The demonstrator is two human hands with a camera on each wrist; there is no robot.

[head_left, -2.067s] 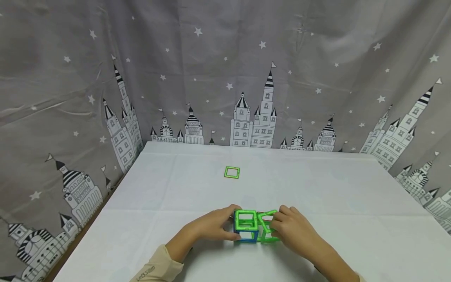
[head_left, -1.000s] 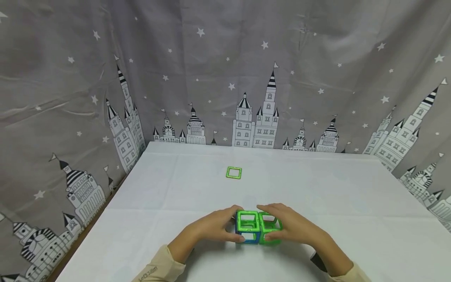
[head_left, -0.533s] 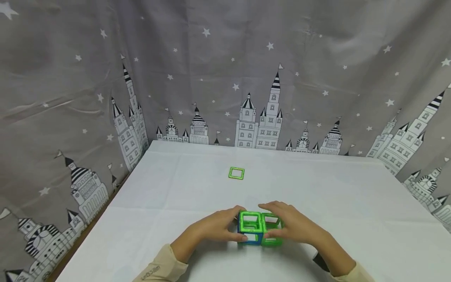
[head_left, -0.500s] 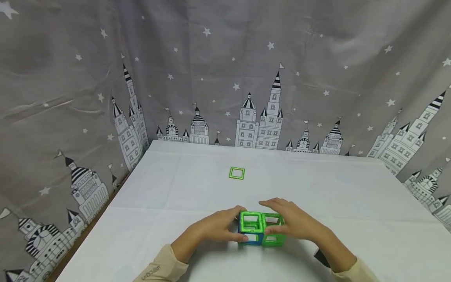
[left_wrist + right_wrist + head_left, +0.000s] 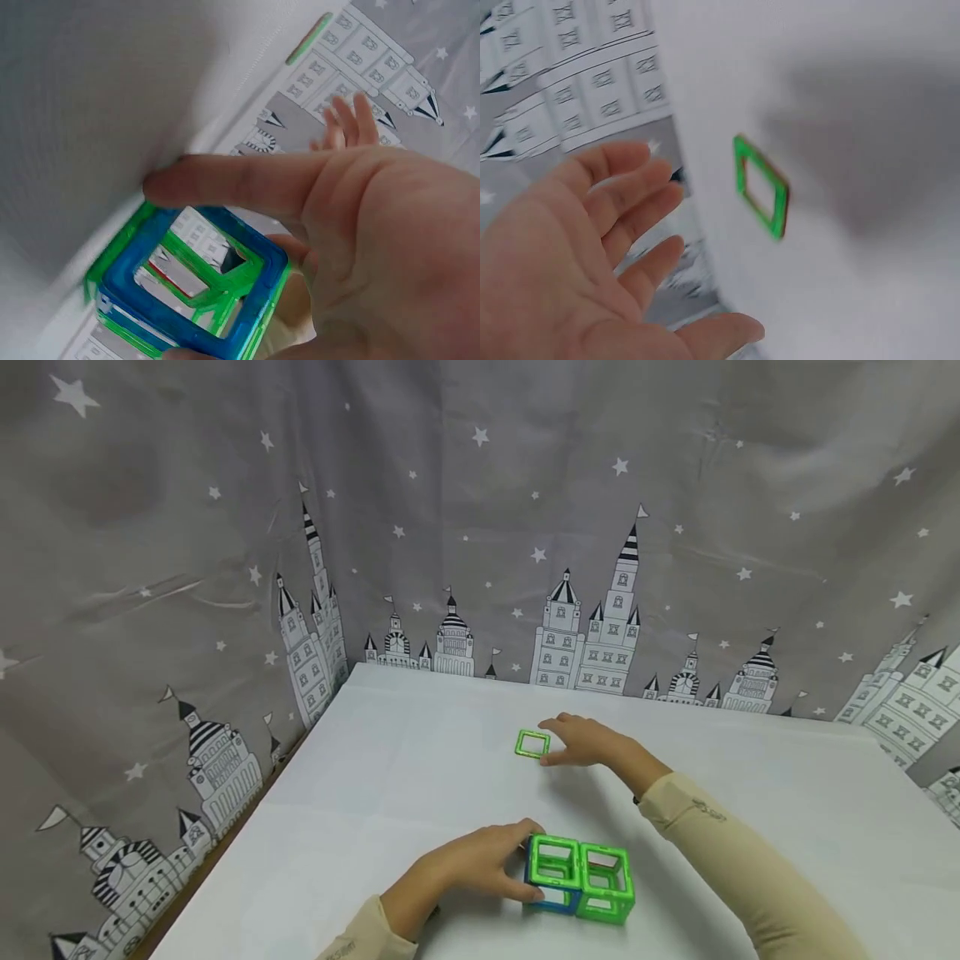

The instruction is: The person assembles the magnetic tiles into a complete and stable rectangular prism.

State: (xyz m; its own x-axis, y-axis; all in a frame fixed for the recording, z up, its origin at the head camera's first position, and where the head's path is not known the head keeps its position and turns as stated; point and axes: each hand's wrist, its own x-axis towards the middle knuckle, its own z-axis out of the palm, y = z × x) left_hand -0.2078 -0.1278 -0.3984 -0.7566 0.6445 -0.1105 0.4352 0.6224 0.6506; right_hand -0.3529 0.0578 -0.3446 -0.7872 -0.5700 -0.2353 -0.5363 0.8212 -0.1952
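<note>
Two joined cubes of magnetic tiles [image 5: 580, 864] stand on the white table, the left one with blue and green frames, the right one green. My left hand [image 5: 483, 864] holds the left cube, thumb at its front and fingers behind. In the left wrist view, a blue square tile [image 5: 120, 276] faces the palm between finger and thumb. Farther back lies a single green square magnetic tile [image 5: 532, 732]. My right hand [image 5: 588, 743] reaches over beside that tile, fingers spread and thumb apart. The right wrist view shows the tile [image 5: 765, 160] just beyond the fingertips, with nothing in the hand.
A white cloth covers the table [image 5: 420, 743]. Behind it and along the left side hangs a grey curtain [image 5: 450, 527] printed with castles and stars. The right sleeve [image 5: 742, 852] stretches across the table's right part.
The right hand has folded the right cube's top tile down, let go of the cubes and moved back to the loose green tile. The left hand has kept its hold. The view has turned slightly.
</note>
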